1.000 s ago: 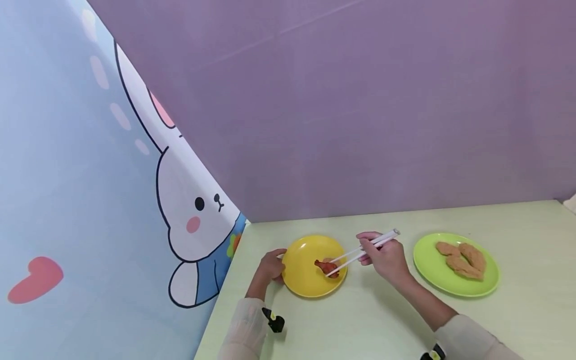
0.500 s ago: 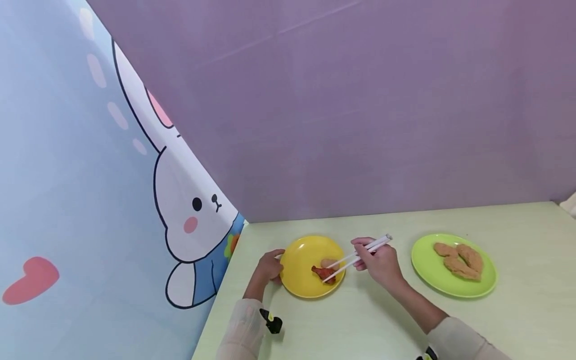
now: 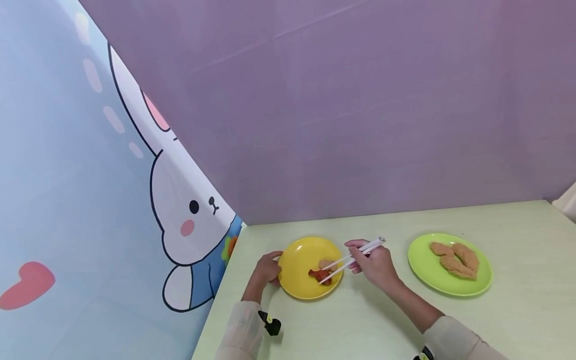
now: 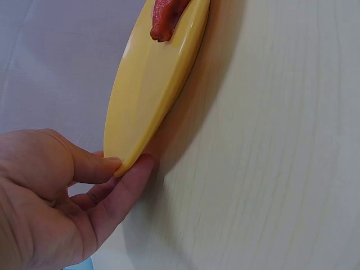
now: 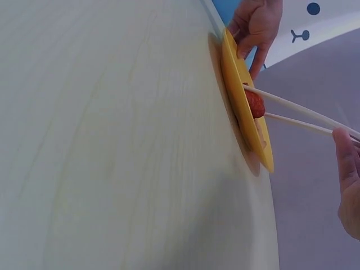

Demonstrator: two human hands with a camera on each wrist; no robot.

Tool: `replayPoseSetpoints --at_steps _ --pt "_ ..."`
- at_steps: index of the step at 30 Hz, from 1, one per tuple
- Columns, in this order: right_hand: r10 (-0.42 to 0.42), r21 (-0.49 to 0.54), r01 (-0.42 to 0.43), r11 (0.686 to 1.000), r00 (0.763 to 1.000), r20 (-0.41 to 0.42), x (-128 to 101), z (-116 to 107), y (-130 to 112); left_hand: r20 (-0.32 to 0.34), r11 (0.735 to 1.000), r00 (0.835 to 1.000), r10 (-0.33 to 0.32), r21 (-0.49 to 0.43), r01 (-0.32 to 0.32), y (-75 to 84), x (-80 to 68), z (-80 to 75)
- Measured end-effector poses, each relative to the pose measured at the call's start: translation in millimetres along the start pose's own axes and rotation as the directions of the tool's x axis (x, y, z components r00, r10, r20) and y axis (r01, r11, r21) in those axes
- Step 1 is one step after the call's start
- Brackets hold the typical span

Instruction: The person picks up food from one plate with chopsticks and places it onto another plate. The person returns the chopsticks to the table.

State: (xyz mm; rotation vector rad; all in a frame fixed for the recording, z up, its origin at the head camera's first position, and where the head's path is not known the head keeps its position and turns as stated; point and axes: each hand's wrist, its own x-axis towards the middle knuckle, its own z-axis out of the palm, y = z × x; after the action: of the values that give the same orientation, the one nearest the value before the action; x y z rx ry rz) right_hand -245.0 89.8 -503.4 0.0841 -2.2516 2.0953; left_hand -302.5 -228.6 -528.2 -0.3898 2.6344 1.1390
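Since a second ago, the tips of the white chopsticks [image 3: 351, 259] have moved a little. They were on the red piece of food [image 3: 318, 274] then. Now they sit a bit apart from each other, one beside the small tan piece [image 3: 325, 264] and one at the red piece. Both hands have stayed in about the same spots.

The right hand [image 3: 375, 264] holds the chopsticks with its fingers [image 3: 355, 245] curled around them. In the right wrist view the two sticks spread slightly, and one tip touches the red food.

The left hand [image 3: 266, 267] holds the left rim of the yellow plate [image 3: 299, 257]. In the left wrist view the thumb presses on top of the rim and a finger [image 4: 132, 183] sits under it, so the rim is pinched between them.

The yellow plate is near the back left corner of the tabletop [image 3: 360, 320]. The red piece and the tan piece lie on it, close together. A green plate [image 3: 425, 277] with three tan pieces of food [image 3: 454, 259] sits well to the right of it, toward the right edge.
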Motion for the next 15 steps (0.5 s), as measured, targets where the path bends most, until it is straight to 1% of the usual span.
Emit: replayPoseSetpoints --at_steps 7,15 --pt "-0.021 0.015 0.021 1.000 1.000 -0.005 0.7 -4.5 0.1 -0.004 1.000 1.000 -0.009 -0.003 0.009 0.2 3.0 0.3" --pt "-0.055 0.037 0.056 0.998 0.998 -0.028 -1.8 -13.8 -3.1 0.011 1.000 1.000 0.002 -0.018 -0.002 0.0 0.3 -0.1"
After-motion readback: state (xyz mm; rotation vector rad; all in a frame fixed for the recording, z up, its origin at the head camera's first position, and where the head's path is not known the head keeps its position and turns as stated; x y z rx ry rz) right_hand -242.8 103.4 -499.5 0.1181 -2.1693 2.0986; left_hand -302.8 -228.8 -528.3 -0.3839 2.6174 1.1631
